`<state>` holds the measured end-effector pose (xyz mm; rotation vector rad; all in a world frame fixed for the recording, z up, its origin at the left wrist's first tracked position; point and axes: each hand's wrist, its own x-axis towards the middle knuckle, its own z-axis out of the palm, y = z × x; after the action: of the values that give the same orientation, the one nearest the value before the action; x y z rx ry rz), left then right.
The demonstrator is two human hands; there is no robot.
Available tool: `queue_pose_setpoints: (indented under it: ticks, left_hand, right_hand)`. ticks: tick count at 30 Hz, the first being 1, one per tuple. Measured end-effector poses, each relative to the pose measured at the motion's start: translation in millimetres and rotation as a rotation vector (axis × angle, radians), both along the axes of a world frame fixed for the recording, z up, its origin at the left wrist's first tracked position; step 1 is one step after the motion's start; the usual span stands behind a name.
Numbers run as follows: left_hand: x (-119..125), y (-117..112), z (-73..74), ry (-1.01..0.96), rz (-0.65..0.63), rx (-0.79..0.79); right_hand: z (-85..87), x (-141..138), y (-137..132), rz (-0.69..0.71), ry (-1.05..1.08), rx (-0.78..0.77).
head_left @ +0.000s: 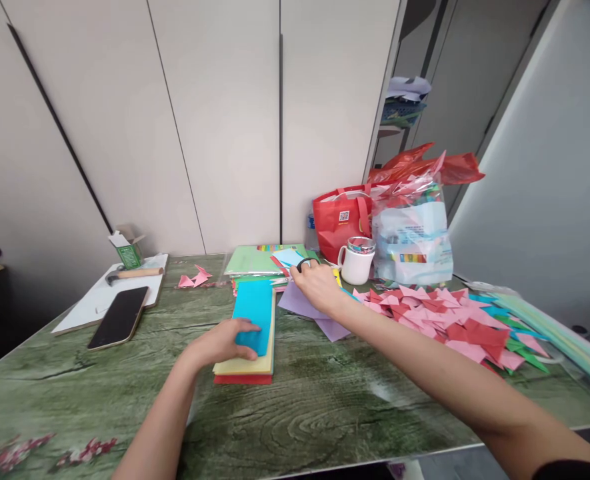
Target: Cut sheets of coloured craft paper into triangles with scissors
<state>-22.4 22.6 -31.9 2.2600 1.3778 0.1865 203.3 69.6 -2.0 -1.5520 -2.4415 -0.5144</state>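
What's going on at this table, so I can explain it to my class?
A person's left hand rests on a blue paper strip, which lies on pale yellow paper with a red edge showing beneath. The right hand holds scissors, their blades near the strip's far end; whether they touch it is unclear. To the right lies a heap of folded pink and red paper pieces.

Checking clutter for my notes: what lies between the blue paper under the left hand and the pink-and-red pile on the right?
Purple paper, partly hidden behind the right hand, with some bare tabletop beside it. The head view shows this.
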Motion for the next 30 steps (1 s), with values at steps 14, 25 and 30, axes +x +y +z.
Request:
queue_pose_setpoints:
  ticks: [14,25,30]
  left_hand:
    - [-6.1,9.6,-10.0,-0.006,0.049,0.033]
    - [-3.3,5.1,-9.9,0.099,0.007,0.103]
    - [4.5,8.0,-3.0,-0.070,0.129,0.453]
  right_hand:
    - [-57.4,-14.0,-17.9,0.214,1.003,-0.766]
    - [-79.2,-23.1,-25.1,0.228,1.676,-1.194]
    - [-79.6,-21.5,-23.2,0.197,1.769,-1.216]
